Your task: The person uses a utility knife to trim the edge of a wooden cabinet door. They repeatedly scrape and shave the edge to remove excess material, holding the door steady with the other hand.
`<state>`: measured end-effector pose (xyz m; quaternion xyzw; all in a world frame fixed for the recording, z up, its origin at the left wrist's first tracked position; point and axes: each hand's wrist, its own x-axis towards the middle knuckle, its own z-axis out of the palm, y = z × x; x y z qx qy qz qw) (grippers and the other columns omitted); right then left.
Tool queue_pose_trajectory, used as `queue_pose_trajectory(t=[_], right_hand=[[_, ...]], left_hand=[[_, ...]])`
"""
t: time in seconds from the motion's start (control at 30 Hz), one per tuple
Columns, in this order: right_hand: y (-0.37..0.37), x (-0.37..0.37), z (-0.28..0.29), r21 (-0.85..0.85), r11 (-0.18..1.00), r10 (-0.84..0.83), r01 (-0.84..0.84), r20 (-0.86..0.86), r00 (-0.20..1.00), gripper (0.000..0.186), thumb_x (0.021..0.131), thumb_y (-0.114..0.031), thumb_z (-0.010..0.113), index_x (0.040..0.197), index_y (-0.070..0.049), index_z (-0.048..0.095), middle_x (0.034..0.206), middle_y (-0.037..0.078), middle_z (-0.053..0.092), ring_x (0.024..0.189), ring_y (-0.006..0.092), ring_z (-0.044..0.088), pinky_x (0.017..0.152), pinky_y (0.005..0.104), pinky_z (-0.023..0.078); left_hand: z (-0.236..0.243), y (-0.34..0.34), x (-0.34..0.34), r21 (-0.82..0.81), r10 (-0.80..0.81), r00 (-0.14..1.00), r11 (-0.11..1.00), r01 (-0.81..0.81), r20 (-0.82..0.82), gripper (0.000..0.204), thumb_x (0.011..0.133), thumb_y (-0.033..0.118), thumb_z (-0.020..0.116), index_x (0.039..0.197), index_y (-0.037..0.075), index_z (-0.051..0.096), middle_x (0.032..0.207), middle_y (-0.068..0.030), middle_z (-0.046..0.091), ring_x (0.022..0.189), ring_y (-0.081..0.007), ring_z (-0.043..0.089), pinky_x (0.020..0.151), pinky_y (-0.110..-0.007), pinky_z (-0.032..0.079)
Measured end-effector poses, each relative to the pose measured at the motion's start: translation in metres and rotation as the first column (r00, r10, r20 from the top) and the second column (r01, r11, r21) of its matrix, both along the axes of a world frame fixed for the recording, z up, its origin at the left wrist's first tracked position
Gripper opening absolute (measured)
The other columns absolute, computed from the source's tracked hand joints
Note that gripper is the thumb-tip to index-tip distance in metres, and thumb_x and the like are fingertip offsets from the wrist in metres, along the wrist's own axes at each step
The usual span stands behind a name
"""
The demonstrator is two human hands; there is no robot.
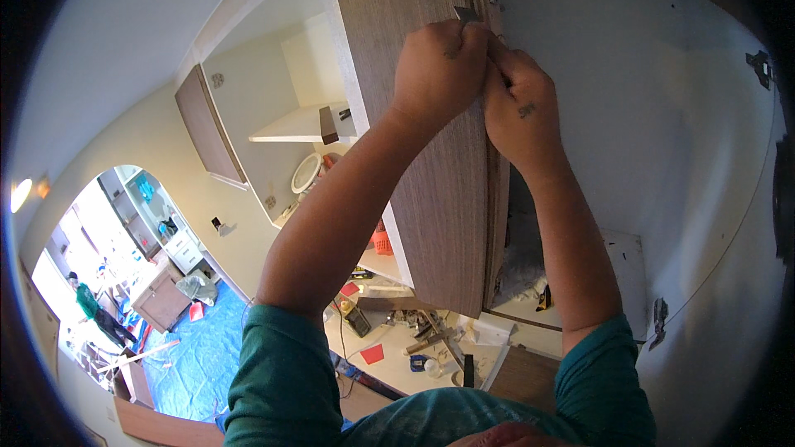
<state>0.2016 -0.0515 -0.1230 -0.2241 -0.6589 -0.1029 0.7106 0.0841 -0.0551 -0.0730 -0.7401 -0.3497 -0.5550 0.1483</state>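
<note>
Left hand [439, 70] grips metal blade [465, 14] jutting above fingers [474, 41]; right hand [526, 99] curled, hold unclear

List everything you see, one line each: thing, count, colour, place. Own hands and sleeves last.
Wood-grain panel: one, brown, upright centre
Metal blade: one, grey, panel's top right
Hinges: at least two, dark, far right
Shelf: one, white, left of panel
Round-rimmed container: one, white, below shelf
Basket: one, orange, lower left of panel
Worktop: one, whitish, below; jumbled tools uncountable
Red pieces: at least two, red, worktop
Floor sheet: one, blue, far room
Co-worker: one, green top, far room
Left hand, right hand: two, bare, panel's upper edge
Sleeves: two, green, lower edge
</note>
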Motion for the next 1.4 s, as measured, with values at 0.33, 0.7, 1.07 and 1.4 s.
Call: queue_pose_trajectory(t=[0.33, 0.7, 1.07, 1.4], right_hand=[[-0.006, 0.001, 0.006, -0.178, 0.984, 0.018, -0.008, 0.055, 0.998, 0.030, 0.099, -0.014, 0.054, 0.122, 0.001, 0.066, 0.095, 0.021, 0.069, 0.088, 0.0245, 0.069, 0.078, 0.0351, 0.052], [0.002, 0.000, 0.031, 0.017, 0.990, 0.137, -0.137, 0.017, 0.990, 0.024, 0.096, -0.017, 0.057, 0.112, -0.002, 0.067, 0.078, 0.026, 0.063, 0.072, 0.0420, 0.064, 0.066, 0.0458, 0.050], [-0.040, 0.045, -0.093, -0.322, 0.623, 0.633, -0.713, -0.327, 0.702, 0.053, 0.101, -0.034, 0.057, 0.141, 0.000, 0.050, 0.097, 0.009, 0.066, 0.061, 0.0141, 0.058, 0.056, 0.0303, 0.050], [-0.074, 0.096, -0.299, -0.717, -0.353, 0.734, -0.601, -0.611, 0.297, 0.066, 0.096, -0.024, 0.067, 0.151, -0.004, 0.036, 0.111, 0.011, 0.066, 0.059, 0.0092, 0.057, 0.051, 0.0263, 0.051]], left_hand=[[0.006, 0.010, -0.005, 0.290, 0.179, 0.963, 0.950, -0.116, -0.202, 0.015, 0.084, 0.016, 0.061, 0.083, 0.003, 0.068, 0.084, -0.0192, 0.069, 0.076, -0.0376, 0.070, 0.065, -0.044, 0.058], [0.035, 0.020, -0.005, 0.283, 0.084, 0.982, 0.959, -0.034, -0.167, 0.017, 0.085, 0.017, 0.061, 0.083, 0.001, 0.068, 0.085, -0.0214, 0.070, 0.078, -0.0387, 0.070, 0.068, -0.046, 0.058], [-0.009, -0.034, -0.028, -0.045, -0.259, 0.965, 0.964, 0.261, 0.046, 0.043, 0.104, 0.037, 0.050, 0.082, 0.003, 0.063, 0.065, -0.0064, 0.058, 0.060, -0.0142, 0.056, 0.059, -0.030, 0.048], [0.083, -0.023, -0.029, 0.757, 0.676, 0.549, 0.643, -0.113, -0.492, 0.022, 0.092, 0.015, 0.060, 0.111, 0.009, 0.069, 0.124, -0.0111, 0.063, 0.128, -0.0309, 0.049, 0.112, -0.049, 0.035]])
